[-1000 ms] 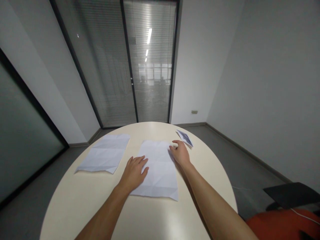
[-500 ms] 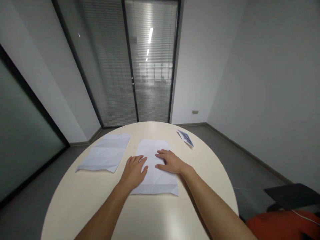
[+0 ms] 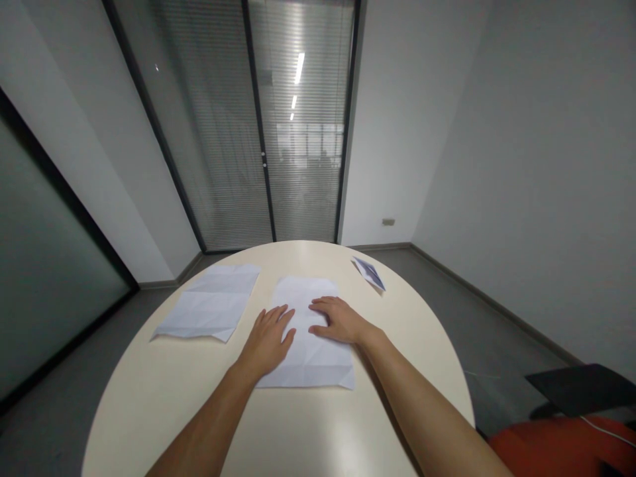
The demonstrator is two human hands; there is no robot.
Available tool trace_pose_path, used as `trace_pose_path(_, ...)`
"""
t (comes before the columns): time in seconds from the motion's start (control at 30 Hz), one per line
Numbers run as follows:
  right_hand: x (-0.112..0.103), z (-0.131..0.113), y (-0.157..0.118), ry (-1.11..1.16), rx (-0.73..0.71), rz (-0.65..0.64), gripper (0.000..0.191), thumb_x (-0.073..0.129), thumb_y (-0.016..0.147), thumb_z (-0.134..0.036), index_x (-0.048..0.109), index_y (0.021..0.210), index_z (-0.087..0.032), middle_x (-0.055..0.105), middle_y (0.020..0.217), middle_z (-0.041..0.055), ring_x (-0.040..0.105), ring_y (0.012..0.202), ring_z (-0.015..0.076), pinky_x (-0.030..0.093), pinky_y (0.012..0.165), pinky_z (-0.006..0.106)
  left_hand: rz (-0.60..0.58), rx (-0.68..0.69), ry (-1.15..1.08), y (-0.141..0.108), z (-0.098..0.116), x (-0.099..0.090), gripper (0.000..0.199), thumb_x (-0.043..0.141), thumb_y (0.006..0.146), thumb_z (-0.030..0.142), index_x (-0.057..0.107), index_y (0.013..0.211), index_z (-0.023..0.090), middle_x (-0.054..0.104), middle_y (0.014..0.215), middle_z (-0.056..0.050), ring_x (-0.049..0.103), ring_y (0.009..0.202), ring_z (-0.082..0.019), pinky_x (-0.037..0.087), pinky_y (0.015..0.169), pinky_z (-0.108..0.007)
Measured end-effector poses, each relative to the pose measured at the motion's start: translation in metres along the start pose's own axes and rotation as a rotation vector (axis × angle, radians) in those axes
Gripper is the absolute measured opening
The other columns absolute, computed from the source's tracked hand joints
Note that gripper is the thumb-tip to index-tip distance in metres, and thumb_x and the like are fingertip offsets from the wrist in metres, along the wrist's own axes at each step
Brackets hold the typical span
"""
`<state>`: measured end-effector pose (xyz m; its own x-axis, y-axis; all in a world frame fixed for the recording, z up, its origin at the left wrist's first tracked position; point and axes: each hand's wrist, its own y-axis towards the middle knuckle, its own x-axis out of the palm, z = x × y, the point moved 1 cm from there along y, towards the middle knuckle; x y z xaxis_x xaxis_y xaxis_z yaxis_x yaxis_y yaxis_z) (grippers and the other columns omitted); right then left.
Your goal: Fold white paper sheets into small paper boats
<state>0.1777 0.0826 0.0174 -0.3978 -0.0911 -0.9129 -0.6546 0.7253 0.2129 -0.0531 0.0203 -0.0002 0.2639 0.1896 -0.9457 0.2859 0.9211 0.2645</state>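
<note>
Between the middle and the far edge of the round cream tabletop (image 3: 173, 411), there lay the creased white rectangular paper sheet (image 3: 308, 368), opened out, with both hands on it! The left hand (image 3: 268, 341) rested open on its left side, fingers spread, gripping nothing; the right hand (image 3: 342, 322), open too, reached in over its right edge, thumb apart from the fingers, nothing pinched. Over by the tabletop's left edge, a second creased white sheet (image 3: 209, 305) lay untouched, and near the far right edge sat a small folded dark-and-white paper piece (image 3: 368, 271). Judging progress: both sheets were unfolded, yet creases remained in each.
</note>
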Motion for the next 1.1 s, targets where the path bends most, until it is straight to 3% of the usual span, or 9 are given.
trace_pose_path(0.3,-0.002,-0.002,-0.001,0.071,-0.023,0.050,0.061,0.068,0.089,-0.052,0.064,0.137,-0.015,0.069,0.133,0.0139,0.061,0.124,0.0299,0.043,0.110,0.041,0.028,0.016,-0.009,0.000,-0.002,0.002,0.047,0.045,0.102,0.034,0.051,0.147,0.022,0.052,0.155,-0.010,0.046,0.144,-0.028,0.025,0.124,-0.056)
trace_pose_path(0.5,0.000,0.002,-0.001,0.097,0.009,0.054,0.058,0.071,0.087,-0.048,0.064,0.135,-0.014,0.069,0.129,0.0157,0.062,0.121,0.0309,0.046,0.105,0.042,0.105,0.049,-0.029,0.001,-0.002,0.001,0.042,0.052,0.098,0.029,0.056,0.140,0.022,0.063,0.143,-0.011,0.055,0.133,-0.029,0.030,0.121,-0.060)
trace_pose_path(0.63,-0.002,0.000,-0.001,0.109,0.050,0.059,0.045,0.071,0.088,-0.044,0.069,0.124,-0.017,0.072,0.118,0.0132,0.066,0.109,0.0272,0.049,0.096,0.037,0.155,0.066,-0.046,0.002,-0.003,0.000,0.040,0.053,0.098,0.029,0.058,0.137,0.020,0.069,0.133,-0.011,0.061,0.125,-0.029,0.032,0.119,-0.061)
trace_pose_path(0.93,-0.014,-0.006,-0.001,0.137,0.162,0.087,0.024,0.068,0.090,-0.039,0.076,0.106,-0.023,0.078,0.103,0.0055,0.070,0.091,0.0223,0.047,0.082,0.030,0.267,0.057,-0.051,0.006,-0.011,0.002,0.029,0.050,0.098,0.022,0.066,0.122,0.021,0.075,0.118,-0.008,0.067,0.110,-0.027,0.036,0.115,-0.056)
trace_pose_path(1.1,-0.018,0.000,-0.003,0.178,0.207,0.155,0.025,0.069,0.089,-0.038,0.075,0.110,-0.025,0.078,0.106,0.0055,0.070,0.096,0.0225,0.047,0.087,0.030,0.338,0.015,-0.054,0.006,-0.014,-0.004,0.023,0.048,0.099,0.021,0.069,0.108,0.021,0.077,0.105,-0.007,0.069,0.099,-0.027,0.047,0.104,-0.051)
